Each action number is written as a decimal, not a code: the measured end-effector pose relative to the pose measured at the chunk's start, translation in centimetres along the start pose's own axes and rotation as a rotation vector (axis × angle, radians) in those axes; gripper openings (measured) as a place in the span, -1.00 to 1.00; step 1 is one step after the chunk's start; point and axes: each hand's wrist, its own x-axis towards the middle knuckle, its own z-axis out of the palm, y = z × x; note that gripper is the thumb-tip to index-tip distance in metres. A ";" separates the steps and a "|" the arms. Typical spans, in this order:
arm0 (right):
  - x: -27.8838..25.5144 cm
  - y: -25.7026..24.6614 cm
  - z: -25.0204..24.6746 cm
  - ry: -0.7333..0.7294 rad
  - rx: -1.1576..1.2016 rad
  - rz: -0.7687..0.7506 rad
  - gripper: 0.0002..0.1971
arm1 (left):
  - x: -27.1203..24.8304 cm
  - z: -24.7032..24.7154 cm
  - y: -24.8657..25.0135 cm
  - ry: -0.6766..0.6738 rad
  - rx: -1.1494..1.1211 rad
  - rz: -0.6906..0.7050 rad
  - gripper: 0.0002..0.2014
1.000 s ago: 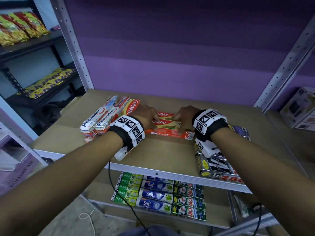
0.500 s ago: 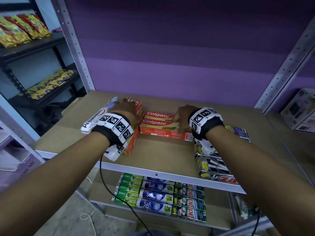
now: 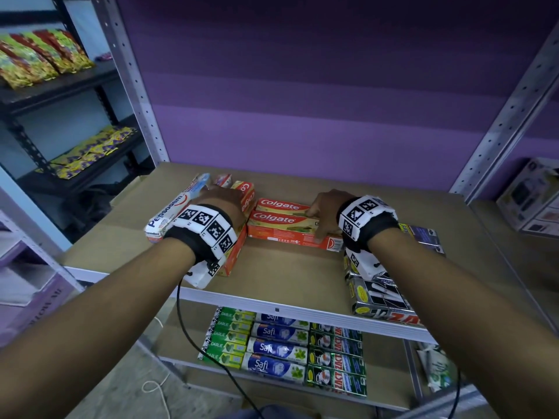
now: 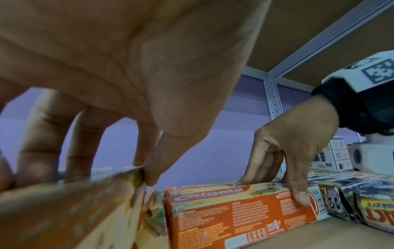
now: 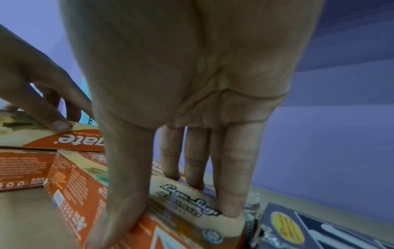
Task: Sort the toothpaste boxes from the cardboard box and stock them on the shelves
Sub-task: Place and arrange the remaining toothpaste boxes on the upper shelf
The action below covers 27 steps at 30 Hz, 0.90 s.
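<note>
Purple-backed shelf (image 3: 290, 276): right hand (image 3: 325, 213) at 3 o'clock pinches flat Colgate box (image 3: 290, 229); left hand (image 3: 225, 201) at 9 grips tilted carton (image 3: 242, 225).

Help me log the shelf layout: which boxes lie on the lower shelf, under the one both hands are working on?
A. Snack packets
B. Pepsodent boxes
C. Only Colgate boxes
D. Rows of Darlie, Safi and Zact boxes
D: in the head view the lower shelf holds green Darlie boxes, blue Safi boxes and Zact boxes side by side.

Glossy printed-card Colgate boxes (image 3: 284, 220) lie on a matt brown fibreboard shelf (image 3: 290, 273) with perforated grey metal uprights (image 3: 133, 86).
</note>
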 end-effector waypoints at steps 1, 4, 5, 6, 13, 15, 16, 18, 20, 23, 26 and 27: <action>-0.1 -0.1 0.0 0.000 -0.012 -0.003 -0.14 | -0.2 0.0 0.0 0.005 -0.027 -0.018 -0.35; -0.6 -0.3 -0.1 -0.004 -0.045 -0.004 -0.18 | -1.0 -0.1 -0.3 0.038 -0.132 -0.066 -0.31; -0.7 -0.5 -0.1 0.000 -0.059 -0.009 -0.21 | -1.2 0.0 -0.4 0.055 -0.159 -0.063 -0.31; -0.8 -0.8 -0.2 0.008 -0.068 -0.018 -0.26 | -1.4 0.1 -0.5 0.079 -0.183 -0.048 -0.32; -0.8 -3.5 -2.1 0.156 0.625 0.041 -0.45 | -1.8 -0.2 -0.5 0.336 -0.376 0.086 -0.30; -1.1 -4.4 -2.7 0.131 0.979 0.086 -0.40 | -1.8 -0.7 -0.2 0.382 -0.428 0.123 -0.23; -1.2 -4.8 -3.1 0.122 1.081 0.079 -0.41 | -1.8 -0.8 0.0 0.405 -0.459 0.144 -0.20; -1.4 -5.4 -3.7 0.160 1.268 0.065 -0.50 | -1.9 -1.0 0.4 0.435 -0.534 0.189 -0.15; -1.6 -5.7 -4.2 0.240 1.441 0.055 -0.65 | -2.1 -0.9 0.8 0.466 -0.615 0.237 -0.15; -2.1 -5.7 -4.6 0.324 1.569 -0.003 -0.74 | -2.2 -0.6 1.2 0.526 -0.675 0.301 -0.18; -2.7 -5.5 -4.9 0.359 1.598 -0.061 -0.69 | -1.8 -0.5 1.2 0.504 -0.716 0.341 -0.20; -2.9 -5.5 -5.0 0.380 1.607 -0.071 -0.65 | -1.7 -0.6 1.1 0.472 -0.765 0.365 -0.24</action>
